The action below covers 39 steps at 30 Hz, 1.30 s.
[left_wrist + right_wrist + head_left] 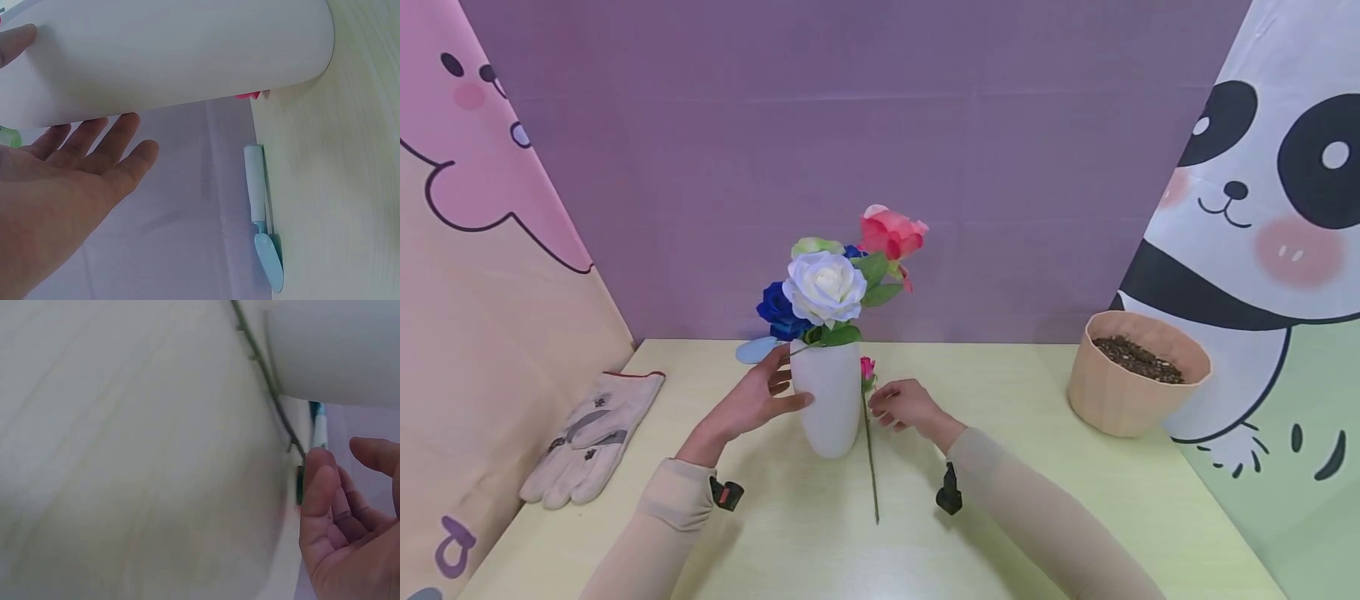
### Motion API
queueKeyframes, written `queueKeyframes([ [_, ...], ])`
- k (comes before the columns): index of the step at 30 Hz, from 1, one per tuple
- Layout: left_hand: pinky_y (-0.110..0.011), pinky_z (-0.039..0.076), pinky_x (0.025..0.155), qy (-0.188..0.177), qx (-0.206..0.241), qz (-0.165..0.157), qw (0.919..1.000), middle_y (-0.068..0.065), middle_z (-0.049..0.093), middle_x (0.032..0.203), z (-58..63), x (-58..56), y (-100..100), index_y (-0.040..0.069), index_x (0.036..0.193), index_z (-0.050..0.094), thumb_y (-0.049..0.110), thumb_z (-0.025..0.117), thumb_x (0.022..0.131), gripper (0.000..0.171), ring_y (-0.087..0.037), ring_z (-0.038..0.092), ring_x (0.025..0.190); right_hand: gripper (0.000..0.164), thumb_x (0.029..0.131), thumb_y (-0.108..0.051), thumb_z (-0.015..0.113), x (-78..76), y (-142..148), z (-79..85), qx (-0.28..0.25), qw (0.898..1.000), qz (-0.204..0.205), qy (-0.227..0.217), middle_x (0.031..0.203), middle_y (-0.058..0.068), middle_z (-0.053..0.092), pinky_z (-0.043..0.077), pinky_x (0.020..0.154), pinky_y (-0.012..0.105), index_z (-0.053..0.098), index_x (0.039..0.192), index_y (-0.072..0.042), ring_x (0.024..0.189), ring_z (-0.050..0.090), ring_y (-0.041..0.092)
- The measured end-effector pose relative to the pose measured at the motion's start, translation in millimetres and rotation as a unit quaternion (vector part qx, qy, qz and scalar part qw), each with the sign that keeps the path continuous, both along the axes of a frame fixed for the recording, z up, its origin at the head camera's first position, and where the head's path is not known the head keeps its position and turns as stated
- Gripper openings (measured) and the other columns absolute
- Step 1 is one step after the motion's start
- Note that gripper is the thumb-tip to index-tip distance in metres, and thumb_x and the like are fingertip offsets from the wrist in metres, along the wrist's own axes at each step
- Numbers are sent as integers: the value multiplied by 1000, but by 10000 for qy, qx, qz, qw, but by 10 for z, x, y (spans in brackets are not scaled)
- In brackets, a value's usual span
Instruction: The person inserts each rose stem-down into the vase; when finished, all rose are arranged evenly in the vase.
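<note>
A white vase (827, 400) stands on the table, holding a white rose (825, 287), a dark blue rose (780, 311), a coral-pink flower (891, 233) and green leaves. My left hand (760, 396) holds the vase's left side, its thumb on the front and its fingers at the far side; the left wrist view shows fingertips (128, 119) touching the wall. Right of the vase lies a small pink rose (867, 368) with a long thin stem (269, 381). Close to that stem is my right hand (908, 404), fingers loosely bent, thumb apart from them, gripping nothing visible.
Behind the vase lies a light blue trowel (255, 187), mostly hidden in the head view. Pale work gloves (591, 437) lie at the table's left edge. On the right stands a tan pot (1120, 396) of dark soil (1138, 358). A purple backdrop (850, 125) rises behind.
</note>
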<state>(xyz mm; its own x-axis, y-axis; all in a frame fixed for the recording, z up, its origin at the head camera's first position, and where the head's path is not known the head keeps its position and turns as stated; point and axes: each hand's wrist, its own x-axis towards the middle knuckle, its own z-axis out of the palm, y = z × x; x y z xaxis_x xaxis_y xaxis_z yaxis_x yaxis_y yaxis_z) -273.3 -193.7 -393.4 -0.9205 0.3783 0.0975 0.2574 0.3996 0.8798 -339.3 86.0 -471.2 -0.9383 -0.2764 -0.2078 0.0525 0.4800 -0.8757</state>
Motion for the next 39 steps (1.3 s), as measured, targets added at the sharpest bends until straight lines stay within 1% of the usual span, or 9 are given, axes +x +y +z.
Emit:
queueKeyframes([
  [5,-57,41,112,-15,22,-20,10000,-18,30,160,3,-3,1,10,157,17,26,73,92,88,-44,41,143,14,93,-19,68,-6,-69,-104,617,9977,27,286,84,3,74,56,57,27,75,101,-11,67,66,12],
  [10,-56,43,111,-31,39,-2,10000,-18,30,160,8,-1,-4,10,157,17,26,74,91,88,-44,41,143,12,91,-21,71,3,-123,-131,966,9940,6,509,72,1,70,55,52,26,76,93,-11,56,61,9],
  [19,-55,41,112,-148,81,41,9998,-16,31,160,11,8,4,12,158,17,28,76,90,91,-43,40,144,14,89,-23,76,33,-184,-121,1224,9907,-209,554,68,1,68,53,50,24,74,83,-10,51,56,9],
  [23,-56,40,112,-101,113,-16,9999,-17,30,160,5,0,5,10,158,16,28,75,90,92,-43,40,144,13,87,-22,77,29,-192,-116,1264,9898,-269,595,63,0,66,52,49,23,74,81,-10,50,55,9],
  [25,-56,40,113,-109,122,-19,9999,-16,30,161,3,-5,6,11,158,16,28,75,90,92,-43,39,144,12,86,-19,77,15,-184,-116,1223,9905,-269,565,59,-1,63,52,49,23,75,81,-9,49,54,9],
  [28,-55,40,113,-122,126,-31,9998,-16,29,161,9,-5,8,11,158,16,28,75,90,92,-43,38,145,9,86,-15,75,10,-156,-91,1032,9933,-299,436,58,1,65,56,52,25,76,83,-6,49,59,9],
  [32,-57,37,115,-93,175,-112,9997,-16,28,162,5,-20,2,10,158,14,25,75,91,92,-43,36,146,11,88,-11,72,30,-94,-27,599,9973,-402,149,67,7,71,61,58,29,77,93,-2,55,66,12],
  [34,-58,36,115,-63,197,-169,9996,-17,28,161,-5,-32,-4,9,158,14,23,74,91,91,-44,35,146,13,90,-11,70,38,-62,8,450,9981,-415,68,70,7,71,61,60,30,76,97,-1,57,67,11],
  [39,-58,36,115,-4,275,-185,9995,-17,27,161,-14,-47,-11,9,157,15,19,74,91,89,-44,35,146,16,92,-12,67,30,33,98,143,9991,-394,43,73,8,72,60,60,29,74,99,0,61,67,11],
])
